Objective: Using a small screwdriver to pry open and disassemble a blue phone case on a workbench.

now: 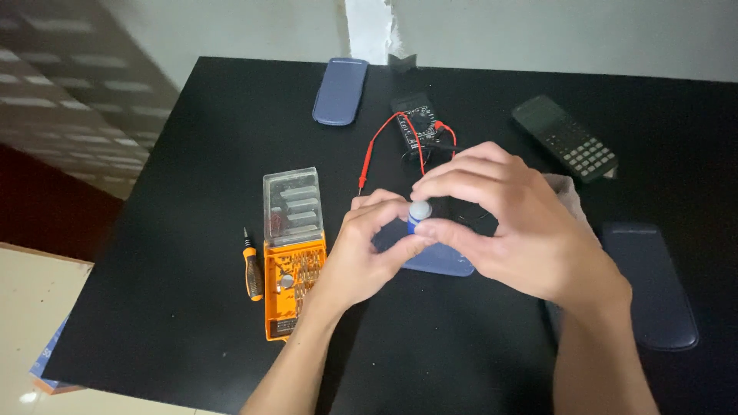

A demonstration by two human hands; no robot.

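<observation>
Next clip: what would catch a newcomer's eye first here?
At centre, the left hand and right hand together pinch a small blue-and-white bottle above a black table. Left of them lies an orange screwdriver bit case, clear lid open, with a small screwdriver beside it.

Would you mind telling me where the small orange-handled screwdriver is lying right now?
In the head view, the orange-handled screwdriver lies on the black table, just left of the orange bit case and apart from it, left of the left hand.

Two hands [369,246] [500,223] on one small blue bottle [417,217]. Also 1 screwdriver [251,269], 1 orange bit kit [294,253], 1 multimeter [415,123], 1 calculator [565,138].
</observation>
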